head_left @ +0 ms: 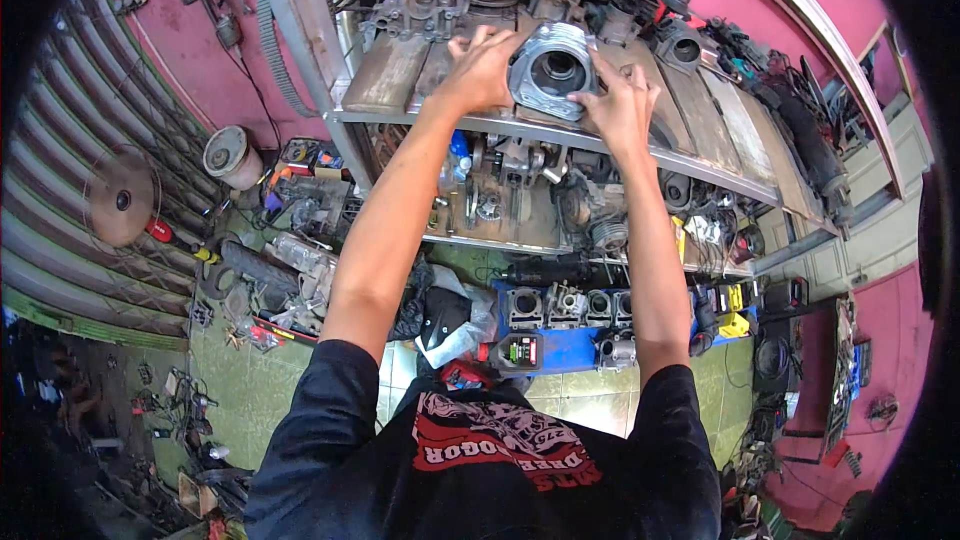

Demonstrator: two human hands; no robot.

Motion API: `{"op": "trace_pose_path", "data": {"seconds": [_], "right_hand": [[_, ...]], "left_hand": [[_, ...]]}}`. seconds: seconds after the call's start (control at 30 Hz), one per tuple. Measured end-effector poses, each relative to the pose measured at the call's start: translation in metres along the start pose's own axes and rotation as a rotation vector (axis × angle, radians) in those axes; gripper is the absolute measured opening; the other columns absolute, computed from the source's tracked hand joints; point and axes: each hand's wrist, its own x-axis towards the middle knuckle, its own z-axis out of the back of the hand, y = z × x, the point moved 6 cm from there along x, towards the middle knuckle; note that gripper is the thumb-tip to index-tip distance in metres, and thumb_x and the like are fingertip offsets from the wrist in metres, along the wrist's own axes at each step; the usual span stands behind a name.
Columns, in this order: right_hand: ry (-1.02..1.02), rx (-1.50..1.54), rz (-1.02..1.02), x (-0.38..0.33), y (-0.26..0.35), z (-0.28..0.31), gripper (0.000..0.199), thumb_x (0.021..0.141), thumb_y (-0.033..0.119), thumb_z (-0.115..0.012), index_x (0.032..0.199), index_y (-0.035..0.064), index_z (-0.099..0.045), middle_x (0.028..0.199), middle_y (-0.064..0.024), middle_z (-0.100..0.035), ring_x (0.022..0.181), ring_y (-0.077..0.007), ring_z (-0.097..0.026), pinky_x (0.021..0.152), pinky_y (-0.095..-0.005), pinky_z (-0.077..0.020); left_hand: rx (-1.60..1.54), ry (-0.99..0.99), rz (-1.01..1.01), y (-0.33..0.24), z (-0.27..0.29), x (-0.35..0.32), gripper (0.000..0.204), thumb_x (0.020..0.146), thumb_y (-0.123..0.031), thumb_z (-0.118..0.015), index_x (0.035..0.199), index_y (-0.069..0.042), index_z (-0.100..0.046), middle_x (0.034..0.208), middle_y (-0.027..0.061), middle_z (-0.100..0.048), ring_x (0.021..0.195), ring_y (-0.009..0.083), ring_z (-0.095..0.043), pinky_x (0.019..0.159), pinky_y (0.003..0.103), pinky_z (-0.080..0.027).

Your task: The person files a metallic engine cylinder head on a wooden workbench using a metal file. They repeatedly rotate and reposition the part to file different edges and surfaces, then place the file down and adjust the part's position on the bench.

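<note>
A silver metal engine cylinder block [552, 70] with a round bore rests on the wooden top shelf [400, 75] of a metal rack. My left hand [482, 68] grips its left side. On the other side, my right hand [622, 100] holds it, fingers spread. Both arms reach up and forward from the lower edge. More engine parts [420, 5] crowd the shelf behind the block.
The lower shelves [520, 210] hold several engine parts, springs and a blue bottle. A blue tray [560, 345] with cylinder blocks sits on the green tiled floor. Tools, a white bucket [230, 155] and a fan [120, 198] lie at the left. Pink walls surround.
</note>
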Motion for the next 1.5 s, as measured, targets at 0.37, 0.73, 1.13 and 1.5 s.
{"op": "trace_pose_path", "data": {"seconds": [0.37, 0.73, 1.13, 1.5], "right_hand": [[-0.06, 0.014, 0.078, 0.025, 0.055, -0.036, 0.071, 0.067, 0.042, -0.088, 0.133, 0.0237, -0.069, 0.106, -0.0071, -0.077, 0.111, -0.0269, -0.056, 0.099, -0.0501, -0.0321], [-0.043, 0.039, 0.068, 0.019, 0.053, -0.04, 0.068, 0.068, 0.039, -0.089, 0.131, 0.0235, -0.067, 0.104, -0.0062, -0.075, 0.118, -0.0328, -0.053, 0.099, -0.0517, -0.0321], [0.0, 0.012, 0.056, 0.015, 0.06, -0.038, 0.068, 0.071, 0.036, -0.087, 0.134, 0.0255, -0.063, 0.112, -0.0063, -0.072, 0.117, -0.0323, -0.056, 0.097, -0.056, -0.0347], [-0.034, -0.248, 0.22, 0.019, 0.074, -0.048, 0.076, 0.083, 0.003, -0.066, 0.15, 0.0345, -0.05, 0.147, 0.0029, -0.059, 0.133, -0.0309, -0.051, 0.108, -0.0719, -0.0277]], "left_hand": [[-0.02, 0.081, 0.163, 0.055, 0.025, -0.021, 0.103, 0.064, -0.019, -0.087, 0.156, -0.021, -0.039, 0.151, 0.0043, -0.048, 0.14, 0.029, -0.04, 0.106, 0.07, -0.029], [-0.181, 0.121, 0.1, 0.058, 0.017, -0.023, 0.101, 0.073, -0.007, -0.078, 0.16, -0.018, -0.027, 0.157, 0.0077, -0.039, 0.147, 0.032, -0.033, 0.11, 0.066, -0.03], [-0.283, 0.144, 0.103, 0.056, 0.03, -0.029, 0.104, 0.073, -0.007, -0.08, 0.162, -0.021, -0.027, 0.165, 0.0091, -0.031, 0.153, 0.0348, -0.026, 0.114, 0.073, -0.019], [0.081, -0.112, -0.192, 0.043, 0.039, -0.019, 0.075, 0.085, -0.017, -0.076, 0.152, -0.038, -0.048, 0.156, -0.0123, -0.05, 0.151, 0.0186, -0.036, 0.104, 0.061, -0.027]]}}
